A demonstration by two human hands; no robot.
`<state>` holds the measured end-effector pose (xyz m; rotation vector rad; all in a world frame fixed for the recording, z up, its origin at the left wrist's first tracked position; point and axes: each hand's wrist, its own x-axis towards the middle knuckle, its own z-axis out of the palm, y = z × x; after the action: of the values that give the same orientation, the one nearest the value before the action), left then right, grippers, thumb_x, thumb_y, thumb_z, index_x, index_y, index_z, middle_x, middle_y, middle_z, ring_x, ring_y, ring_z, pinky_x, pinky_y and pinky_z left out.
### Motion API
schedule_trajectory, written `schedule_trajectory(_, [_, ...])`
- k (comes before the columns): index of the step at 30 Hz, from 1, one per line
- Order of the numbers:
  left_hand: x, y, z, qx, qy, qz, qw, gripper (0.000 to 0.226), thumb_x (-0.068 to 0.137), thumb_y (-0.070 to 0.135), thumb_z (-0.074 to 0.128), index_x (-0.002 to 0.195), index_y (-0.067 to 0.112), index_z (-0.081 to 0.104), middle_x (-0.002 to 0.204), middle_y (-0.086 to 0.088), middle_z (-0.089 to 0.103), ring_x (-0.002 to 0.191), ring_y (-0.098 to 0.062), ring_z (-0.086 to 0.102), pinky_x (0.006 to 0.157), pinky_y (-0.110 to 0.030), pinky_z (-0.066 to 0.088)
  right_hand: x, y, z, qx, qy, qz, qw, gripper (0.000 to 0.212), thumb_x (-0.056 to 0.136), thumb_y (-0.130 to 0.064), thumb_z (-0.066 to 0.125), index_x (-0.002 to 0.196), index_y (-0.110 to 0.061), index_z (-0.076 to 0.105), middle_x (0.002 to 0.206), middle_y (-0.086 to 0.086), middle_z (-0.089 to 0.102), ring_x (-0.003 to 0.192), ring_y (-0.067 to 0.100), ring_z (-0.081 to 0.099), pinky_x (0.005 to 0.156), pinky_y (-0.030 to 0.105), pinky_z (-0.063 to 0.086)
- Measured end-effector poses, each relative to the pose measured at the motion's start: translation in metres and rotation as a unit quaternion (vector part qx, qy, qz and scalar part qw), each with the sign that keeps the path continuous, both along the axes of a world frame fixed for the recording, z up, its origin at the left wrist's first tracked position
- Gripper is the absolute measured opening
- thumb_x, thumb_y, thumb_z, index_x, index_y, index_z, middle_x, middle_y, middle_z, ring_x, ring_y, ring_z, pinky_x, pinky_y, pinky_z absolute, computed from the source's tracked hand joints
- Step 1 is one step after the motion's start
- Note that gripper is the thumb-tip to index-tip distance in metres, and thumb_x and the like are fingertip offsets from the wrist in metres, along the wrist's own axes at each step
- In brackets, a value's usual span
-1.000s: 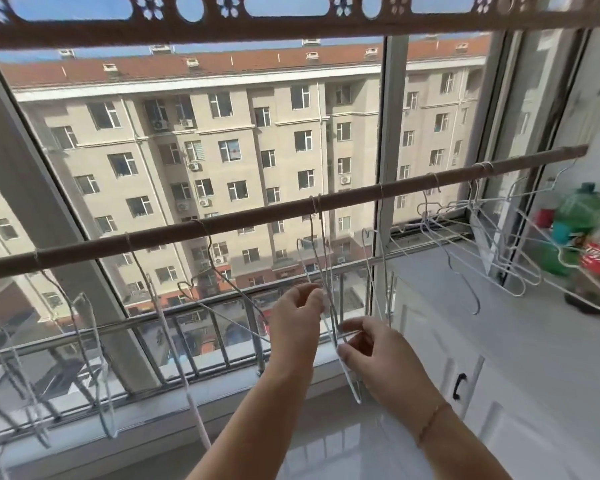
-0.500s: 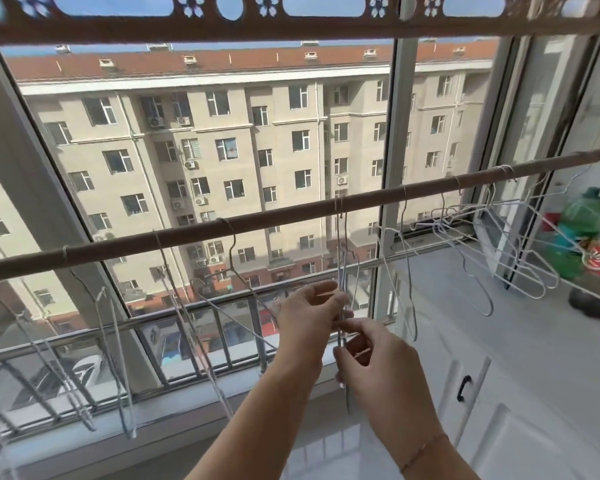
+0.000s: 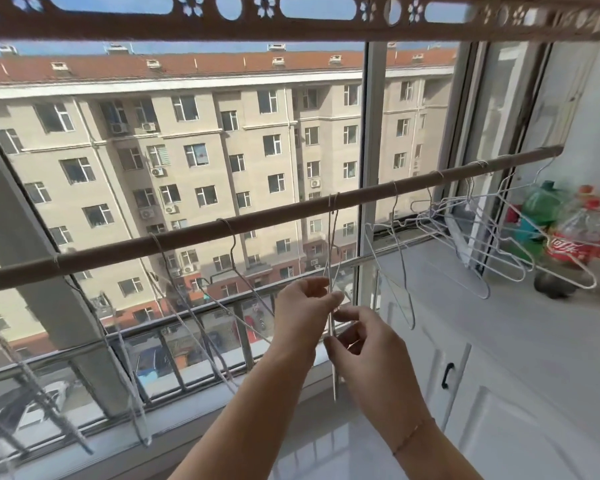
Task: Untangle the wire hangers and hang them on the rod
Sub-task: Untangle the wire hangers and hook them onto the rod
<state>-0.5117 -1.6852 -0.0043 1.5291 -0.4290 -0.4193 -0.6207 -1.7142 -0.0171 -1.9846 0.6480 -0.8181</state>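
Nearest me, my right hand [image 3: 368, 344] has its grip pinched on the lower wire of an edge-on wire hanger [image 3: 329, 247], and just above it my left hand [image 3: 303, 306] pinches the same hanger (thumb against fingertips). Its hook sits over the brown rod [image 3: 187, 233], between slanting hangers [image 3: 191, 306] leftward and a tangled hanger cluster [image 3: 482, 237] rightward. Farther right, a cola bottle [image 3: 568, 245] stands on the white desk [image 3: 499, 327].
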Motion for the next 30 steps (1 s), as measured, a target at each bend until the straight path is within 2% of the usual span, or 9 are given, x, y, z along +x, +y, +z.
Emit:
schedule_trajectory(3, [0.000, -0.001, -0.001, 0.008, 0.005, -0.004, 1.000, 0.024, 0.074, 0.010, 0.076, 0.096, 0.014, 0.067, 0.093, -0.007, 0.070, 0.084, -0.017, 0.065, 0.078, -0.029, 0.050, 0.000, -0.001, -0.003, 0.013, 0.005, 0.000, 1.000, 0.026, 0.078, -0.018, 0.070, 0.088, -0.036, 0.053, 0.058, -0.005, 0.061, 0.060, 0.001, 0.059, 0.055, 0.012, 0.046])
schedule_trajectory(8, [0.002, -0.006, -0.001, 0.016, 0.004, -0.006, 1.000, 0.021, 0.076, 0.013, 0.074, 0.095, 0.015, 0.067, 0.088, 0.000, 0.069, 0.082, -0.012, 0.064, 0.068, -0.021, 0.045, 0.001, -0.006, -0.003, 0.021, 0.015, 0.015, 1.000, 0.027, 0.077, -0.020, 0.070, 0.092, -0.037, 0.054, 0.060, -0.005, 0.063, 0.061, 0.001, 0.060, 0.057, 0.014, 0.047])
schedule_trajectory(10, [0.002, -0.010, -0.001, 0.020, 0.010, -0.010, 1.000, 0.021, 0.077, 0.011, 0.072, 0.096, 0.014, 0.066, 0.089, -0.004, 0.070, 0.081, -0.017, 0.065, 0.070, -0.028, 0.052, -0.001, -0.009, -0.003, 0.021, 0.017, 0.025, 0.999, 0.028, 0.077, -0.020, 0.070, 0.087, -0.039, 0.053, 0.060, -0.005, 0.062, 0.060, 0.001, 0.059, 0.056, 0.012, 0.045])
schedule_trajectory(12, [0.000, -0.013, -0.001, 0.010, 0.020, -0.013, 1.000, 0.021, 0.077, 0.008, 0.071, 0.096, 0.014, 0.065, 0.090, -0.009, 0.070, 0.082, -0.024, 0.066, 0.079, -0.041, 0.057, -0.003, -0.013, -0.003, 0.018, 0.020, 0.037, 0.999, 0.029, 0.078, -0.020, 0.069, 0.083, -0.043, 0.052, 0.060, -0.005, 0.060, 0.060, 0.001, 0.058, 0.057, 0.011, 0.044])
schedule_trajectory(17, [-0.004, -0.019, -0.004, -0.023, 0.030, -0.007, 0.999, 0.023, 0.079, 0.004, 0.068, 0.101, 0.010, 0.064, 0.090, -0.012, 0.071, 0.077, -0.023, 0.068, 0.077, -0.040, 0.059, -0.012, -0.028, -0.002, 0.017, 0.027, 0.055, 0.998, 0.027, 0.078, -0.020, 0.067, 0.093, -0.039, 0.055, 0.063, -0.004, 0.061, 0.060, 0.002, 0.058, 0.058, 0.011, 0.044])
schedule_trajectory(19, [-0.008, -0.022, -0.005, -0.022, 0.026, -0.003, 0.999, 0.021, 0.079, 0.004, 0.068, 0.098, 0.012, 0.064, 0.090, -0.012, 0.071, 0.074, -0.022, 0.069, 0.073, -0.037, 0.060, -0.015, -0.033, -0.002, 0.020, 0.031, 0.059, 0.998, 0.029, 0.078, -0.019, 0.067, 0.095, -0.039, 0.054, 0.066, -0.003, 0.063, 0.059, 0.004, 0.061, 0.061, 0.016, 0.050])
schedule_trajectory(22, [-0.013, -0.026, -0.006, -0.021, 0.019, 0.008, 1.000, 0.017, 0.081, 0.005, 0.066, 0.094, 0.015, 0.063, 0.087, -0.010, 0.073, 0.071, -0.020, 0.070, 0.067, -0.030, 0.060, -0.019, -0.037, -0.003, 0.034, 0.029, 0.069, 0.997, 0.034, 0.078, -0.016, 0.066, 0.098, -0.040, 0.052, 0.072, -0.001, 0.064, 0.060, 0.013, 0.065, 0.068, 0.034, 0.056])
schedule_trajectory(26, [-0.017, -0.031, -0.005, -0.046, 0.057, 0.013, 0.997, 0.017, 0.085, 0.007, 0.063, 0.102, 0.005, 0.061, 0.082, -0.012, 0.072, 0.070, -0.023, 0.070, 0.068, -0.032, 0.060, -0.026, -0.042, -0.003, 0.034, 0.023, 0.075, 0.996, 0.036, 0.079, -0.015, 0.067, 0.097, -0.042, 0.051, 0.074, 0.000, 0.065, 0.059, 0.012, 0.065, 0.067, 0.034, 0.057])
schedule_trajectory(30, [-0.022, -0.034, -0.004, -0.048, 0.090, -0.001, 0.995, 0.020, 0.092, 0.019, 0.055, 0.104, 0.004, 0.060, 0.092, -0.011, 0.072, 0.078, -0.022, 0.069, 0.064, -0.027, 0.054, -0.034, -0.046, -0.001, 0.064, -0.009, 0.090, 0.994, 0.031, 0.080, -0.012, 0.066, 0.095, -0.037, 0.056, 0.073, 0.004, 0.065, 0.058, 0.016, 0.065, 0.065, 0.036, 0.057])
